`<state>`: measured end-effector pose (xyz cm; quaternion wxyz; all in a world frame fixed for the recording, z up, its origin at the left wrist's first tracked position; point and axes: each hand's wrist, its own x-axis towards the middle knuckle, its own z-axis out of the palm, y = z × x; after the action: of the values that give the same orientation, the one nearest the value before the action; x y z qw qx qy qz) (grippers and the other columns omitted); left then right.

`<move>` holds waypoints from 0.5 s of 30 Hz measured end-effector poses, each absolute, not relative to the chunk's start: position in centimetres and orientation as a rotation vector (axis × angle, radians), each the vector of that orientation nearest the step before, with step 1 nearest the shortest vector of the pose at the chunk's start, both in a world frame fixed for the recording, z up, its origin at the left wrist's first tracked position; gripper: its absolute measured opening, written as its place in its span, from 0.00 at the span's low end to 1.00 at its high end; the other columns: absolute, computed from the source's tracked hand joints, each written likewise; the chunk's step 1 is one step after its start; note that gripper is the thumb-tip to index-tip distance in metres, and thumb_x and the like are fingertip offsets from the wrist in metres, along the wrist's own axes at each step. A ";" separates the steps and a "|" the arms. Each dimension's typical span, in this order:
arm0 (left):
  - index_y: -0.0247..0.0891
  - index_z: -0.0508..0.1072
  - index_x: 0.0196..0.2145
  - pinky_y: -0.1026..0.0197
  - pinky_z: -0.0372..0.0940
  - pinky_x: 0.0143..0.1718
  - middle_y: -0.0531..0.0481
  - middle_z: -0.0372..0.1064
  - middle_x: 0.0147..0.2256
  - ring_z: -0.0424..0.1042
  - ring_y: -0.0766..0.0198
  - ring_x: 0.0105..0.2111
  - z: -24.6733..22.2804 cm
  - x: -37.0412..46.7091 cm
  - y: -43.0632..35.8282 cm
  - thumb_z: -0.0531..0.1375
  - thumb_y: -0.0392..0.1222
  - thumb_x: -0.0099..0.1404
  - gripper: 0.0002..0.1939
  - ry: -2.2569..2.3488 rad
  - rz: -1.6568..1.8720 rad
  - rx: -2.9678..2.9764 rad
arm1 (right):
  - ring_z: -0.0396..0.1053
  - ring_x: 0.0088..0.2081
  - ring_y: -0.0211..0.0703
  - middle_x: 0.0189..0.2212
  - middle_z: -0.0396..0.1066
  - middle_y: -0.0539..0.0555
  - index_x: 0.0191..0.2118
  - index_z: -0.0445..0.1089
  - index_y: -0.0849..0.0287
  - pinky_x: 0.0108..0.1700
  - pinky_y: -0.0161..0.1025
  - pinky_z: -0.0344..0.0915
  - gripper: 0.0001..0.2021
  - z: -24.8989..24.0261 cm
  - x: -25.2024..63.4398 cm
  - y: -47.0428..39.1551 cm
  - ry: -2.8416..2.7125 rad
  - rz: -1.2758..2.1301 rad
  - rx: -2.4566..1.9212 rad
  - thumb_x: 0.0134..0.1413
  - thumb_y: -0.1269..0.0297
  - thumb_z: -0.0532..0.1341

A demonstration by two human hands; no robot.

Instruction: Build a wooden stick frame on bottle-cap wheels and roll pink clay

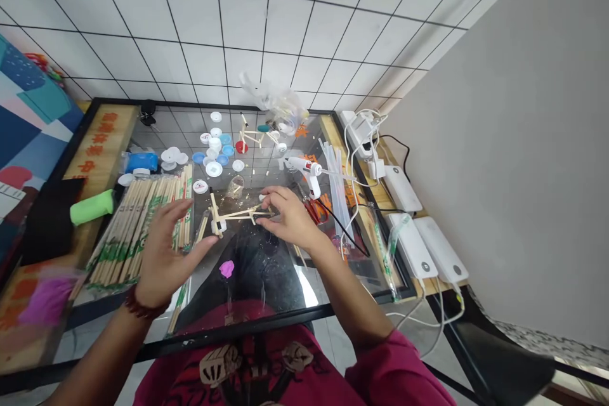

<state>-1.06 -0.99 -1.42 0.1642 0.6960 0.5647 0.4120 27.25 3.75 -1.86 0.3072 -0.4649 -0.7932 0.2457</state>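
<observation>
A small frame of pale wooden sticks [238,214] lies just over the glass tabletop in front of me, with a white bottle cap [219,227] at its left end and a dark-tipped stick rising there. The thumb and fingertips of my right hand [291,221] close around the frame's right end. My left hand [164,254] is beside the frame's left end, fingers spread and thumb pointing toward the cap, holding nothing. A lump of bright pink clay [227,268] sits on the glass nearer to me. Behind the frame is a small clear cup [235,187].
Packed chopsticks [133,228] lie at left beside a green roll [92,207]. Several bottle caps [214,169] and another stick model [257,136] are farther back. A white glue gun [308,171], glue sticks [335,190], red-handled scissors [316,210] and corded power banks [412,246] are at right.
</observation>
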 end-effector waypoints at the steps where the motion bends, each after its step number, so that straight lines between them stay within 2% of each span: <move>1: 0.46 0.68 0.61 0.40 0.68 0.63 0.42 0.69 0.59 0.70 0.47 0.60 -1.9 0.2 -0.4 0.69 0.54 0.62 0.33 1.560 1.165 1.978 | 0.72 0.57 0.56 0.55 0.74 0.60 0.38 0.70 0.54 0.59 0.55 0.65 0.12 -2.0 27.2 3.8 -2.104 0.636 -1.238 0.53 0.68 0.72; 5: 0.45 0.69 0.61 0.39 0.63 0.67 0.40 0.69 0.60 0.69 0.48 0.63 -3.3 1.7 0.6 0.66 0.50 0.66 0.28 1.492 1.118 1.900 | 0.73 0.55 0.53 0.53 0.76 0.59 0.38 0.72 0.54 0.59 0.53 0.66 0.05 -2.6 27.2 3.8 -2.109 0.590 -1.177 0.58 0.67 0.69; 8: 0.43 0.72 0.56 0.38 0.64 0.66 0.41 0.73 0.58 0.71 0.48 0.61 -3.8 1.7 0.9 0.66 0.49 0.66 0.23 1.472 1.100 1.883 | 0.73 0.54 0.51 0.52 0.78 0.58 0.39 0.74 0.54 0.59 0.52 0.67 0.01 -3.0 27.2 3.9 -2.110 0.577 -1.095 0.62 0.65 0.66; 11: 0.42 0.76 0.50 0.41 0.65 0.66 0.43 0.75 0.55 0.73 0.50 0.60 -3.5 2.0 1.4 0.66 0.47 0.66 0.15 1.387 1.110 1.899 | 0.73 0.53 0.50 0.51 0.79 0.57 0.38 0.76 0.53 0.60 0.52 0.66 0.03 -3.3 27.2 3.8 -2.078 0.618 -1.055 0.64 0.64 0.64; 15: 0.43 0.79 0.41 0.44 0.69 0.62 0.46 0.78 0.48 0.75 0.52 0.57 -2.9 2.8 1.9 0.65 0.46 0.67 0.08 1.389 1.138 1.902 | 0.73 0.52 0.50 0.50 0.81 0.55 0.35 0.77 0.52 0.58 0.52 0.65 0.03 -3.6 27.0 3.6 -2.015 0.633 -1.134 0.62 0.65 0.67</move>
<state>2.78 1.91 -2.89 0.2599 0.7022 0.5127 0.4202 26.95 3.58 -3.55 0.3636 -0.4406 -0.7830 0.2460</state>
